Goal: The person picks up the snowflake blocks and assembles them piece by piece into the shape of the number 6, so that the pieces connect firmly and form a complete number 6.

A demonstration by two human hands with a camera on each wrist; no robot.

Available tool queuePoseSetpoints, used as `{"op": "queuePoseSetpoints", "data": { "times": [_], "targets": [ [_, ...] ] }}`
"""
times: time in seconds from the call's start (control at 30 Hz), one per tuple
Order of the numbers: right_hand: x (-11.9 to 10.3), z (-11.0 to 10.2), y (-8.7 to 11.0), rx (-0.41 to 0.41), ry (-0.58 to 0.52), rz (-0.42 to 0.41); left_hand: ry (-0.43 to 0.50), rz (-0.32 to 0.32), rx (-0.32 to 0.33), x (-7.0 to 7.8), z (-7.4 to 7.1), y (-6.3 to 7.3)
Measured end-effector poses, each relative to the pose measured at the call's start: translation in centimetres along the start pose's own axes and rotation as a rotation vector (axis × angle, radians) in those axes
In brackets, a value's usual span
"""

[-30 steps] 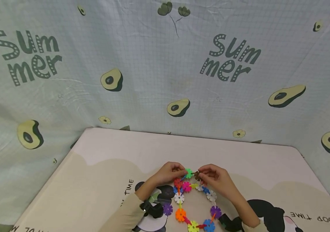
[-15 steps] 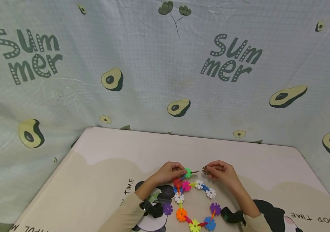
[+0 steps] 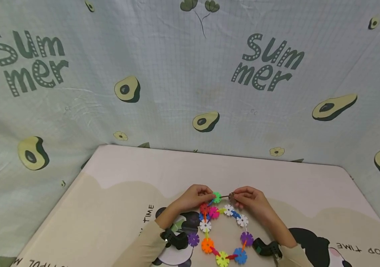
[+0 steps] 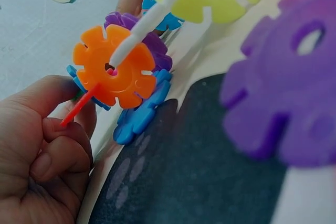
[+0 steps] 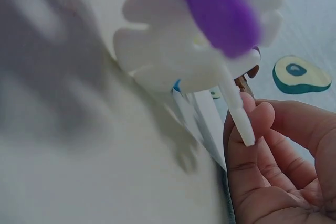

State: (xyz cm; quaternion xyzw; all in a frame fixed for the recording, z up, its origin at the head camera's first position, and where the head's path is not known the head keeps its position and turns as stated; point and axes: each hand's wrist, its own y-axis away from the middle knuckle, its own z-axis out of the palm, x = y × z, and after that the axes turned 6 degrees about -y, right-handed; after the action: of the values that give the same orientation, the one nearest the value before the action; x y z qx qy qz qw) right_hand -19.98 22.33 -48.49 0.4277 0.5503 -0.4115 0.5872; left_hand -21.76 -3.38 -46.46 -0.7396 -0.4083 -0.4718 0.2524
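My left hand (image 3: 194, 197) pinches a green notched plastic snowflake disc (image 3: 217, 197) at the top of a linked chain. A thin brown disc (image 3: 224, 196), seen edge-on, juts rightward from it. Between thumb and fingers, my right hand (image 3: 252, 201) holds another brown disc (image 3: 231, 198), its edge at that piece's tip; whether the two interlock I cannot tell. Below lies a loop of joined discs, among them an orange one (image 3: 207, 245) and a blue one (image 3: 240, 256). In the right wrist view a white disc (image 5: 163, 40) hides most of the brown disc (image 5: 242, 84).
A separate-looking purple disc (image 3: 193, 239) lies left of the loop, near the left wrist's black camera strap (image 3: 176, 239). The table (image 3: 163, 163) carries printed cartoon animals and lettering. Behind it hangs a curtain (image 3: 163, 66) with avocado prints.
My right hand first drew the brown disc away to the right, then brought it back left against the edge-on brown disc. My left hand has stayed on the green disc.
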Motion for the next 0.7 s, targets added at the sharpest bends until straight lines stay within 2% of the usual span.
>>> {"op": "queuePoseSetpoints", "data": {
  "times": [0.1, 0.4, 0.7],
  "targets": [
    [0.0, 0.1, -0.1, 0.026, 0.006, -0.002, 0.005, 0.006, -0.001, 0.7, -0.3, 0.3],
    [0.0, 0.5, -0.1, 0.047, 0.040, -0.009, 0.002, -0.023, -0.001, -2.5, 0.7, -1.3],
    [0.4, 1.3, 0.0, 0.072, 0.058, -0.064, 0.018, -0.022, -0.005, -2.7, 0.6, -1.0]
  ]
}}
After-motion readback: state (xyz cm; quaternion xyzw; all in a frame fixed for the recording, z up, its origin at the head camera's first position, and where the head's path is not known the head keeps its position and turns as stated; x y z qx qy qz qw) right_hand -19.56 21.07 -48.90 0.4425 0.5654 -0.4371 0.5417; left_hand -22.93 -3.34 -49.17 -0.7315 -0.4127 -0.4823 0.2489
